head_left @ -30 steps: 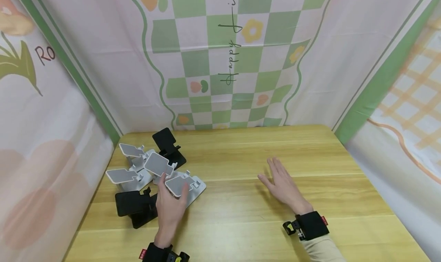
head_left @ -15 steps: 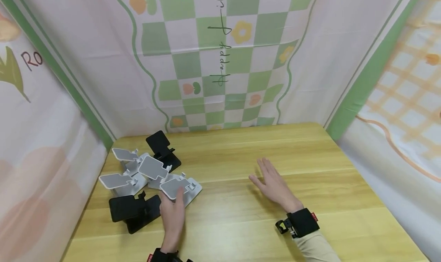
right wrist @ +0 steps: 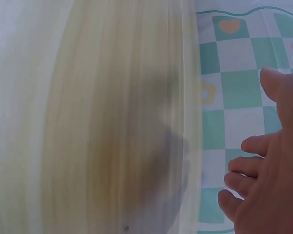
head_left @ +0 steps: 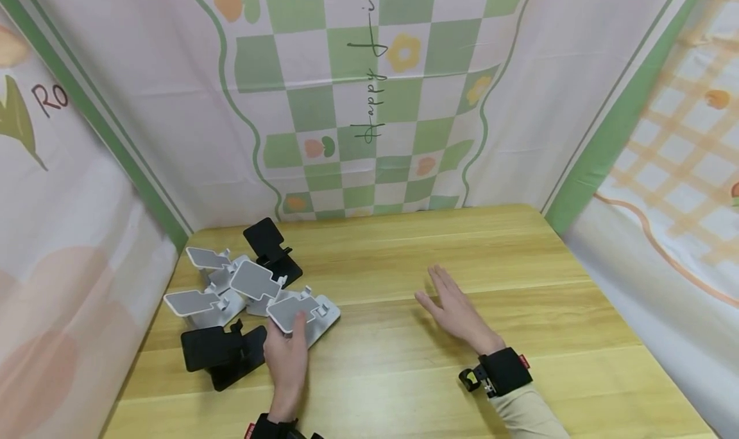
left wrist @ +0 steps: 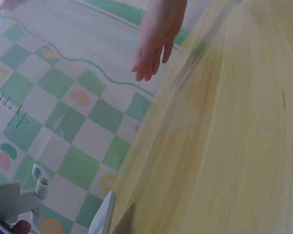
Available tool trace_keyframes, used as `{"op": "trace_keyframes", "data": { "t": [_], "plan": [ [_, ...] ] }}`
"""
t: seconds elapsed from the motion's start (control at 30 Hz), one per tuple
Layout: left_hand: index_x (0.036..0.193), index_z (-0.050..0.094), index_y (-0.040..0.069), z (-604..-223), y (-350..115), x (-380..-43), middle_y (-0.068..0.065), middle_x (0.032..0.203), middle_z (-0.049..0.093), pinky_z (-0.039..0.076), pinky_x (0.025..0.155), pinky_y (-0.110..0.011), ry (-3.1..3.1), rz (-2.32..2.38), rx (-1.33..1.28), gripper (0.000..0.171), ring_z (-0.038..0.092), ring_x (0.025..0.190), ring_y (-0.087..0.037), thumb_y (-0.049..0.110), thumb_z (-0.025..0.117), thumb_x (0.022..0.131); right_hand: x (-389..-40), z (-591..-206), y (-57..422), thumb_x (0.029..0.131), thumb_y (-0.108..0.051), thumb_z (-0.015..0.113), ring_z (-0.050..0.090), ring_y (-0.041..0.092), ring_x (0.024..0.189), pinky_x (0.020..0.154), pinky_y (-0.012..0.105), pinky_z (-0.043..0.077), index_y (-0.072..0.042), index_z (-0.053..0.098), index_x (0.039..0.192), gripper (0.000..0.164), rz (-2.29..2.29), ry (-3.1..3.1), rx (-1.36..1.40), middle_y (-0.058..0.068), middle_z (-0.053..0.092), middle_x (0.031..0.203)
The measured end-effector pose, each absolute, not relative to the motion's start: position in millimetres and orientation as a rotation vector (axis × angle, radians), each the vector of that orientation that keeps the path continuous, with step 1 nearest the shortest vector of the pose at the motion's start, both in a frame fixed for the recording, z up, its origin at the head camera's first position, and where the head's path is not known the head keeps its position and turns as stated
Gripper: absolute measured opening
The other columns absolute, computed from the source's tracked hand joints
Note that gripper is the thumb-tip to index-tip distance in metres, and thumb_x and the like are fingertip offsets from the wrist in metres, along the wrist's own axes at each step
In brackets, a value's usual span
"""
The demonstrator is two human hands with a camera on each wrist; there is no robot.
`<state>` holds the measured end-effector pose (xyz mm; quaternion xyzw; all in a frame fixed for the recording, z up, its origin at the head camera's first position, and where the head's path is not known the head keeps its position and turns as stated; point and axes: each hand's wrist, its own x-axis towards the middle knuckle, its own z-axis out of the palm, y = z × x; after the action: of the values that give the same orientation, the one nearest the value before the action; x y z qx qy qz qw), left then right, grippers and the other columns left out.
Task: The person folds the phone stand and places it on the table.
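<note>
Front grey stand [head_left: 285,310] is placed on the left half of the bench [head_left: 491,253], well in from the left edge, at the right-hand side of the group. Its tilted upper plate is pinched at the near edge by the left hand [head_left: 287,357]: thumb laid on top, gap closed to the plate's thickness, other fingers mostly hidden below. Whether the base is raised off the wood cannot be told. Plate long axis is directed roughly from near left toward the far-right corner, small clips at the far-right end; base extended past them toward the right edge.

Second grey stand [head_left: 256,280] is set just beyond, partly overlapped in view. Two further grey stands [head_left: 190,303] are lined along the left edge. One black stand [head_left: 213,349] is located just left of the left hand, another [head_left: 265,240] toward the far-left corner.

Right hand [head_left: 458,317] is held right of centre, well apart from the stands, fingers straight, thumb spread, nothing grasped; contact with the bench cannot be told. Wood is exposed between both hands, and onward to the right and far edges; patterned cloth [head_left: 398,99] is hung beyond the far edge
</note>
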<state>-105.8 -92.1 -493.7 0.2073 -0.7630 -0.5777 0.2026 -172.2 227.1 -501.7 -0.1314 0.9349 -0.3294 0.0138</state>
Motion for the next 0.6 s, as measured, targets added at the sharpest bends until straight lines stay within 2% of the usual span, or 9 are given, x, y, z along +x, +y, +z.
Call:
{"op": "trace_keyframes", "data": {
  "t": [0.23, 0.47, 0.6],
  "plan": [
    [0.139, 0.057, 0.001, -484, -88, -104, -0.02, 0.134, 0.066, 0.049, 0.106, -0.052, -2.104, -1.683, 0.434, 0.039, 0.061, 0.125, -0.031, 0.017, 0.06, 0.103, -178, -502, 222, 0.109, -0.046, 0.048, 0.016, 0.045, 0.155, 0.124, 0.062, 0.014, 0.004, 0.016, 0.162, 0.08, -1.191, 2.807, -0.389, 0.027, 0.015, 0.168],
    [0.137, 0.058, 0.001, -478, -83, -101, -0.017, 0.133, 0.066, 0.052, 0.099, -0.026, -2.112, -1.821, 0.273, 0.035, 0.061, 0.123, -0.023, 0.013, 0.057, 0.105, -179, -500, 212, 0.111, -0.042, 0.045, 0.041, 0.049, 0.143, 0.117, 0.061, 0.034, 0.004, 0.016, 0.162, 0.074, -1.356, 2.68, -0.389, 0.028, 0.024, 0.165],
    [0.132, 0.06, -0.002, -474, -83, -101, -0.017, 0.125, 0.068, 0.052, 0.092, -0.021, -2.129, -1.845, 0.175, 0.03, 0.062, 0.112, -0.018, 0.01, 0.055, 0.104, -178, -500, 203, 0.112, -0.038, 0.042, 0.048, 0.046, 0.139, 0.113, 0.06, 0.04, 0.002, 0.019, 0.162, 0.069, -1.443, 2.582, -0.371, 0.027, 0.029, 0.164]
  ]
}}
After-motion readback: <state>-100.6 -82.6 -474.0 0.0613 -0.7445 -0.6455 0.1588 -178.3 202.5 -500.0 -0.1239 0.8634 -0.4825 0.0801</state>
